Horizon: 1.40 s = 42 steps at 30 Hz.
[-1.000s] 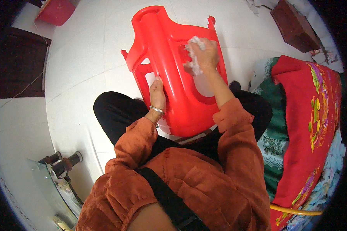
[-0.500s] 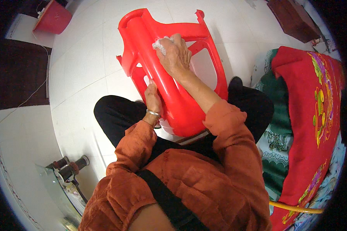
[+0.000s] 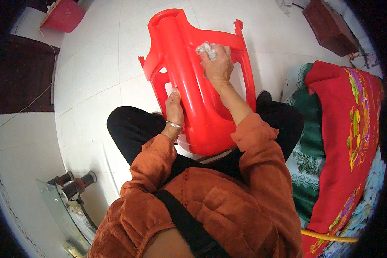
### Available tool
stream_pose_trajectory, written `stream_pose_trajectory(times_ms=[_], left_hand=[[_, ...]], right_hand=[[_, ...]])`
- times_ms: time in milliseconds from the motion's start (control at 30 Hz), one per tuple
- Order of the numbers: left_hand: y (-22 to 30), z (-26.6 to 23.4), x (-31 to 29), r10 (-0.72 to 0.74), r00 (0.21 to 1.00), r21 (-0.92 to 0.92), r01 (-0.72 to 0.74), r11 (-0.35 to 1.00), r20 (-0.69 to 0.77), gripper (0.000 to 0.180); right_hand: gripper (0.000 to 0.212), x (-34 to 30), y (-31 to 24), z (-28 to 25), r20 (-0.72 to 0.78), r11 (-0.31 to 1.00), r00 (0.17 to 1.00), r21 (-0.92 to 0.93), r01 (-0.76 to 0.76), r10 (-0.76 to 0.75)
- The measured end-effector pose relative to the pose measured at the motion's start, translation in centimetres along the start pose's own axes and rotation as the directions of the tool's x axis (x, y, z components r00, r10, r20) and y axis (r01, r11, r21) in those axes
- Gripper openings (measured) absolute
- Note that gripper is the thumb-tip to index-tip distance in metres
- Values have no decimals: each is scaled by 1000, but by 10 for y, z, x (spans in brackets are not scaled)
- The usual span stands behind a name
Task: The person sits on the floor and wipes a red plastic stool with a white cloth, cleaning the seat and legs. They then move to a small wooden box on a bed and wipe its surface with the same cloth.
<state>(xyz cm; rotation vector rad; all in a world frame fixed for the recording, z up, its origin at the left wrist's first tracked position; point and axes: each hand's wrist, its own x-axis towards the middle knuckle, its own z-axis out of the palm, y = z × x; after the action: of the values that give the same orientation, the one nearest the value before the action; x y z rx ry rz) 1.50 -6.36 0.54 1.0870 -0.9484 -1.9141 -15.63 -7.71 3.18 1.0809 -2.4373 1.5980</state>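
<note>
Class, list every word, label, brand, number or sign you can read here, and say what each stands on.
None can be read.
Red plastic seat: no lettering visible.
White cloth: none visible.
Red cloth: colourful patterns, no readable words.
Green and white cloth: dark patterns, no readable words.
Brown box: no readable marks.

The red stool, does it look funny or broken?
Yes: the red stool is tipped over, its legs pointing away instead of down. The left hand is on it, and the right hand holds a white cloth. No cracks or spills show.
</note>
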Motion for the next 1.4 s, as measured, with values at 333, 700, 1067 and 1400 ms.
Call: stream_pose_trajectory(times_ms=[333,700,1067,1400], left_hand=[[-8,-4,9,23,999,-1,-23,1000,43,41],[-12,-10,3,-14,1000,-19,15,1000,26,50],[-7,-10,-4,-55,995,-39,59,997,87,54],[-16,-8,3,7,998,-77,-2,997,68,51]], right_hand=[[35,15,27,-11,43,953,961,123,-275,272],[35,49,76,-41,-9,785,792,144,-603,610],[29,56,90,-25,-65,824,853,-231,-518,518],[16,5,-15,-9,72,983,997,-180,33,-20]])
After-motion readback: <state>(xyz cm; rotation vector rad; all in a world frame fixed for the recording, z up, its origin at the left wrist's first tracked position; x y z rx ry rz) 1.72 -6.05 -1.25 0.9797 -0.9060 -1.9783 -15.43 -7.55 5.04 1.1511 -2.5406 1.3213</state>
